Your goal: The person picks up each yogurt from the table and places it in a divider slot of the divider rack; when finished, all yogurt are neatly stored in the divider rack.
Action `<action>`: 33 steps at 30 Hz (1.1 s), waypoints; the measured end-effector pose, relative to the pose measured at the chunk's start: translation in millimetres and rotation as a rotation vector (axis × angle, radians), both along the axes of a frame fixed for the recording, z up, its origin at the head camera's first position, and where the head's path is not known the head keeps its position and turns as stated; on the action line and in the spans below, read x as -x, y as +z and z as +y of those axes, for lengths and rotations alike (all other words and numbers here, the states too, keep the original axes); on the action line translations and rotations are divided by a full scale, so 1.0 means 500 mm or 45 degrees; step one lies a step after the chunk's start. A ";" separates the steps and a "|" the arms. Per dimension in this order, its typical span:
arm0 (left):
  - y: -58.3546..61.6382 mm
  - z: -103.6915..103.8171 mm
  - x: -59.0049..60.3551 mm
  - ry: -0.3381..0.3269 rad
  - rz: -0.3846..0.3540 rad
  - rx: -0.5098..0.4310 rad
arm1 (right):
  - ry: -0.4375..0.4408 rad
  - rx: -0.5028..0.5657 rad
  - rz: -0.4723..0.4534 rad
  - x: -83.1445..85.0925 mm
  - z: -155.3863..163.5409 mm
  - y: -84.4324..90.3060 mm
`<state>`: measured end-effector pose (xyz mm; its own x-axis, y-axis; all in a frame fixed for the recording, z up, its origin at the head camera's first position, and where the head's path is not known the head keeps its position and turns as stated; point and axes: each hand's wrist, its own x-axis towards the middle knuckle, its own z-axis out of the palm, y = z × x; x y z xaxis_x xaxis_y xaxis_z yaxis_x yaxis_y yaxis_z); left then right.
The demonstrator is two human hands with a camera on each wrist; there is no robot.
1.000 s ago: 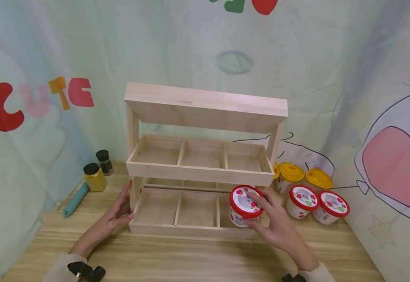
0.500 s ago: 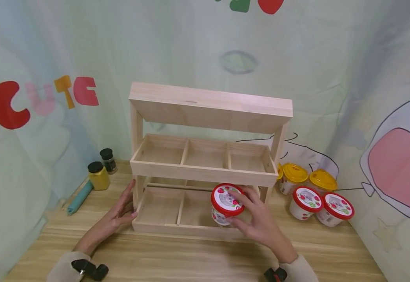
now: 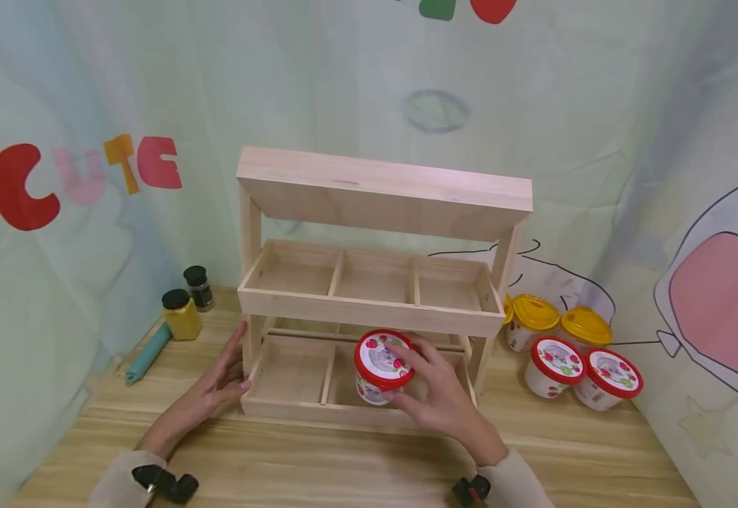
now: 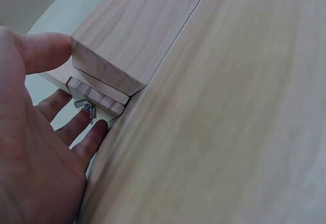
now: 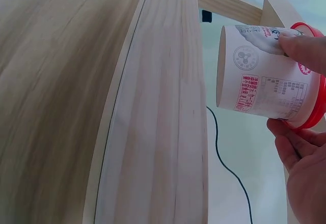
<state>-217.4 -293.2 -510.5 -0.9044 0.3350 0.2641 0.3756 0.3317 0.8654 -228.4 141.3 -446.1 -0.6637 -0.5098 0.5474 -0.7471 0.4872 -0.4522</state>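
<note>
We judge the tub (image 3: 372,365), above the middle compartment (image 3: 344,377) of the lower tray (image 3: 293,411), at the placing step; lowering calls for clearing the front wall (image 5: 153,132). It is white, red-lidded, near upright. At 4 o'clock the fingers of the right hand (image 3: 435,395) pinch it; at 9 o'clock the left hand (image 3: 213,384), fingers spread, touches the tray.

Red-and-white fruit-patterned tub (image 3: 372,365), yellow lids (image 3: 535,312)
</note>
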 end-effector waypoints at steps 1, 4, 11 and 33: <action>0.001 0.000 0.000 0.001 0.002 0.002 | 0.005 0.001 0.013 0.002 -0.005 0.000; 0.002 -0.001 -0.001 0.003 0.002 0.003 | 0.020 -0.006 0.053 0.006 -0.022 0.002; -0.004 -0.001 0.002 0.001 0.013 -0.001 | 0.003 -0.039 0.034 0.013 -0.062 0.006; -0.007 -0.002 0.002 0.022 -0.001 -0.015 | 0.140 0.019 -0.121 0.038 -0.169 -0.004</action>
<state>-218.2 -294.3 -513.8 -0.9104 0.3159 0.2673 0.3691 0.3278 0.8697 -247.5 56.7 -447.9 -0.6535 -0.5745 0.4928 -0.7491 0.3976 -0.5299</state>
